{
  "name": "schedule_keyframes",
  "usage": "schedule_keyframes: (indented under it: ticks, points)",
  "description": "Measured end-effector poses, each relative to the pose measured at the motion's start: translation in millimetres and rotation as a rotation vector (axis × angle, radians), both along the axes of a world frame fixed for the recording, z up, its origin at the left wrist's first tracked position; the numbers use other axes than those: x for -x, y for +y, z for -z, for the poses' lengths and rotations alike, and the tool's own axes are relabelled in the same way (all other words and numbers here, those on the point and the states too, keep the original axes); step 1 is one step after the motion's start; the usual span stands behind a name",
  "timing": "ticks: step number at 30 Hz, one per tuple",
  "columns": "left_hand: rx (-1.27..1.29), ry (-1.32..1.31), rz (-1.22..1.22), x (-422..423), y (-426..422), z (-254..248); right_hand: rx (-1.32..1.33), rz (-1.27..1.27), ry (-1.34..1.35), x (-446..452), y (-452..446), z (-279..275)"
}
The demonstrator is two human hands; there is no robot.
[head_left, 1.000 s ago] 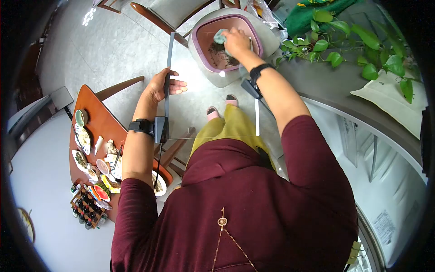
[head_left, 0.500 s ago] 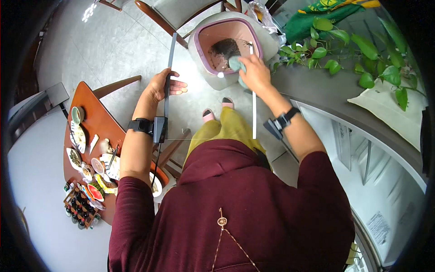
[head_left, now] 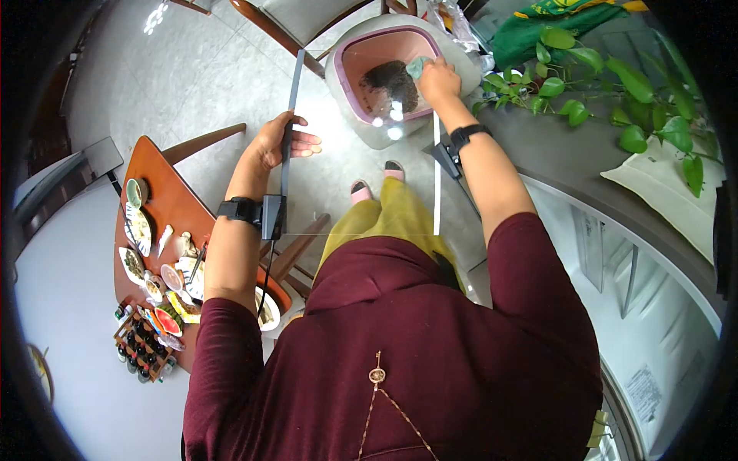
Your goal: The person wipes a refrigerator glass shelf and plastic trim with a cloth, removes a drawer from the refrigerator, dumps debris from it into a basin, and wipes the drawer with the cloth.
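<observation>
My left hand [head_left: 278,141] grips the dark edge strip of a clear glass shelf [head_left: 295,86], with its fingers under the pane and the thumb near the strip. The shelf's other side has a white strip [head_left: 437,184]. My right hand [head_left: 440,83] is closed on a grey-green cloth [head_left: 417,67], at the shelf's far right corner. Seen through or past the pane is a pink tub [head_left: 343,86] with a mauve rim. Dark, grainy matter [head_left: 388,83] lies inside the tub.
The tub stands on a grey seat [head_left: 384,138]. At left, a wooden table [head_left: 165,180] carries dishes, a watermelon piece and a bottle rack [head_left: 142,349]. A leafy plant [head_left: 630,84] overhangs the grey counter [head_left: 553,146] at right. Below it is a white, fridge-like interior [head_left: 576,230].
My right hand with the cloth has moved up and slightly right, to the shelf's far corner. My left hand keeps its grip. The view has shifted slightly.
</observation>
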State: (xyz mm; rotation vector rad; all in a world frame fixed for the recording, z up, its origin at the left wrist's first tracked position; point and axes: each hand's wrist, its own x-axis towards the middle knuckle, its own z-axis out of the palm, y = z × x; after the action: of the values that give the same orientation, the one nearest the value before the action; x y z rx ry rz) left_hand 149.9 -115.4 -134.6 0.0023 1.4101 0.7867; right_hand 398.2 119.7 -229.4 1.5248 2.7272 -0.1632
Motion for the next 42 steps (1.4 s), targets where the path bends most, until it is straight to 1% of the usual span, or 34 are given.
schedule_keyframes:
  ticks: [4,6,7,9,10,12,13,15,17,19,23,25,26,28,29,30,31,32,35,37,38,40,41,42]
  points:
    - [0.006,0.023,-0.006,-2,2,-3,0.038,0.000,-0.032,13,12,-4]
    - [0.003,0.007,-0.011,0,1,0,0.064,0.087,0.060,15,14,-8]
    - [0.002,0.005,-0.013,1,0,1,0.063,0.086,0.058,13,13,-13]
    - [0.003,-0.007,-0.012,2,0,1,0.128,0.124,0.191,6,9,-25]
    - [0.000,-0.010,-0.014,2,0,1,0.125,0.122,0.188,2,7,-30]
    - [0.026,-0.002,-0.019,1,2,0,0.215,0.131,0.273,-6,4,-39]
    - [0.021,-0.005,-0.020,2,2,2,0.209,0.129,0.269,-10,-1,-49]
    - [0.018,-0.025,-0.024,4,1,5,0.306,0.152,0.212,-18,-16,-69]
    - [0.009,-0.020,-0.016,5,0,5,0.300,0.140,0.196,-29,-31,-75]
    - [0.003,-0.012,-0.009,5,1,5,0.394,0.091,0.103,-38,-44,-80]
    - [0.000,-0.012,0.001,5,1,4,0.393,0.014,0.027,-45,-59,-67]
    - [0.000,-0.011,0.004,5,1,3,0.289,-0.018,-0.001,-40,-55,-53]
    - [0.000,-0.008,0.000,4,1,3,0.294,-0.018,0.001,-34,-49,-45]
    - [0.005,-0.004,0.003,4,1,3,0.141,-0.010,-0.022,-20,-31,-23]
    - [0.006,-0.003,0.001,5,1,4,0.144,-0.006,-0.020,-13,-21,-13]
    - [0.007,-0.003,0.000,5,0,5,0.092,-0.015,-0.017,-6,-12,-3]
    - [0.010,-0.001,0.005,5,1,6,0.038,-0.023,-0.013,-2,-7,0]
    - [0.013,-0.003,0.001,5,1,6,0.042,-0.019,-0.012,1,-4,3]
    - [0.027,0.001,-0.004,5,2,4,0.080,0.055,0.063,11,5,-21]
    - [0.033,0.002,-0.015,4,2,3,0.282,0.180,0.365,13,2,-43]
    - [0.023,0.002,-0.016,4,1,3,0.281,0.173,0.362,11,1,-45]
    - [0.008,-0.002,-0.019,2,0,3,0.928,0.324,0.953,5,-2,-52]
    - [0.010,0.007,-0.013,2,0,2,0.924,0.321,0.949,-1,-7,-56]
    - [0.012,0.016,-0.005,2,1,1,1.254,0.379,1.051,-8,-17,-68]
